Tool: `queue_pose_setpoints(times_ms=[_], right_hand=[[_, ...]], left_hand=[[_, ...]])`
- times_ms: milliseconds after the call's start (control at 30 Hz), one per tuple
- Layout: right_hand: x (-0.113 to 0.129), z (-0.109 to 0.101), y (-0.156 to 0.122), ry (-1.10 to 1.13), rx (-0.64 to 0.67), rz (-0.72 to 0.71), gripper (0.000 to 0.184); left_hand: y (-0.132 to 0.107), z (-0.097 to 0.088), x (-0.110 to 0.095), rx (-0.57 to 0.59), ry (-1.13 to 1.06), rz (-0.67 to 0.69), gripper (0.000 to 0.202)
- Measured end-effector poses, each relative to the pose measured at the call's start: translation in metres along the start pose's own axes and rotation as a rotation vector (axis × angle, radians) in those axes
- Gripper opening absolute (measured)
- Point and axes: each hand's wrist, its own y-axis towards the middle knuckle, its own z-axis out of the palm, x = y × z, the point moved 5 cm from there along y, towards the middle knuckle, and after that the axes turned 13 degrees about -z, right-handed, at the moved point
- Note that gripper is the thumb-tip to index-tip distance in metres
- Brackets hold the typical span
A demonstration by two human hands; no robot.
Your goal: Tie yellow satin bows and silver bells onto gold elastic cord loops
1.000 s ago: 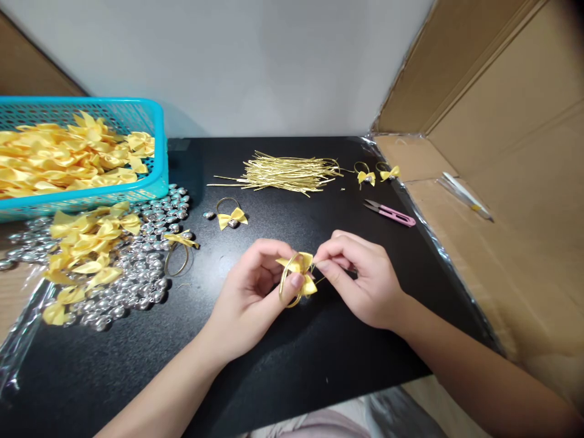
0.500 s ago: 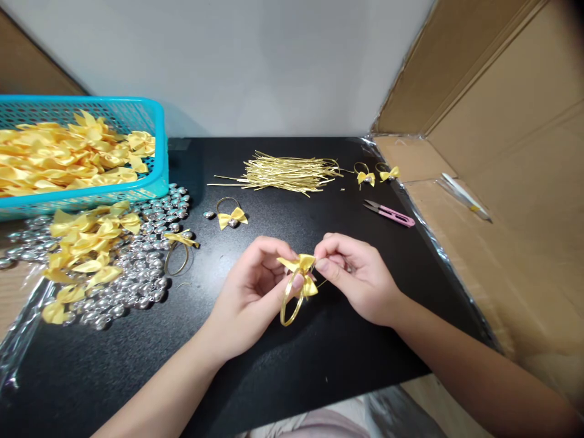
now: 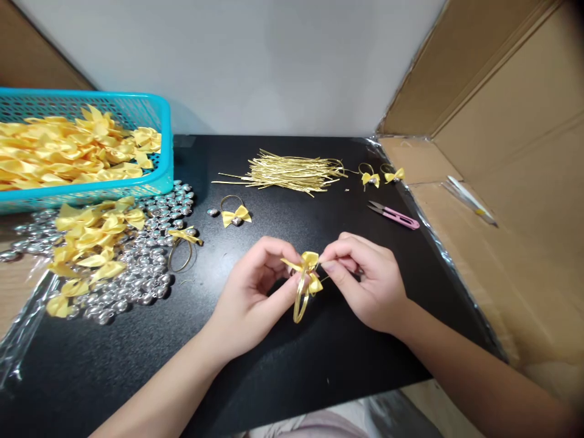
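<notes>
Head view: left fingers point(image 3: 277, 300) holding bow point(image 3: 310, 260) and ring point(image 3: 298, 311), right fingers point(image 3: 343, 281) pinching thin strand point(image 3: 319, 264) above tabletop point(image 3: 260, 389)

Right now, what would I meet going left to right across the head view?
Blue basket, loose silver bead, left hand, held yellow bow, right hand, white tool.

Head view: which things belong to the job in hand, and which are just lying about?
Seemingly part of it:
held bow and gold ring, in left hand
thin strand at right hand
loose bows, silver beads, gold strands

Seemingly lying about:
pink snips, untouched
white implement on cardboard
</notes>
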Motion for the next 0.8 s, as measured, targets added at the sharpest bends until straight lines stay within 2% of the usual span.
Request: queue_pose_setpoints(times_ms=[133, 233, 400, 567, 800], right_hand=[[0.002, 0.001, 0.002, -0.033, 0.005, -0.056, 0.013], [0.001, 0.002, 0.001, -0.013, 0.018, -0.026, 0.013], [-0.008, 0.005, -0.003, 0.128, 0.034, 0.165, 0.011], [-0.02, 0.016, -0.012, 0.451, 0.019, 0.441, 0.011], [-0.027, 0.028, -0.017, 0.791, -0.007, 0.574, 0.026]], left_hand=[[0.0, -0.001, -0.001, -0.021, 0.056, 0.022, 0.015], [0.0, -0.001, -0.003, -0.013, 0.048, 0.014, 0.013], [0.001, 0.001, -0.002, 0.017, -0.018, -0.031, 0.013], [0.003, 0.003, -0.002, 0.063, -0.113, -0.059, 0.013], [0.002, 0.005, -0.002, 0.096, -0.162, -0.072, 0.013]])
